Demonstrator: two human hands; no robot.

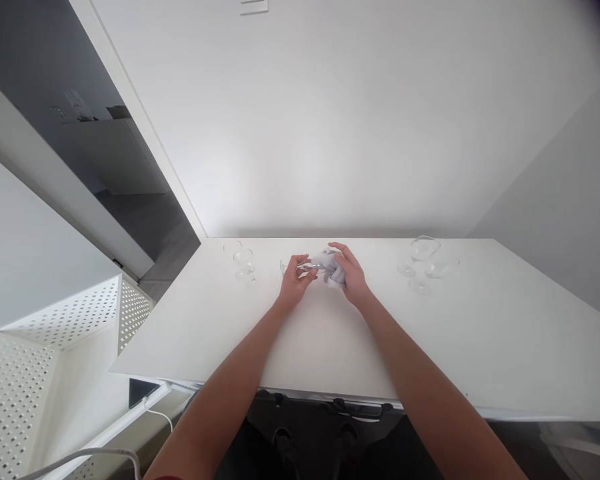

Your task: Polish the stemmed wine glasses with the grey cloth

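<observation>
Arms reach forward; left hand grips a glass, right hand grips cloth against it; hard twisting between them may snap it.

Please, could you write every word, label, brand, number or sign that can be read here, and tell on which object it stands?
There are none: I can read no text on the stemmed glass, the cloth, the white table or the wall.
</observation>
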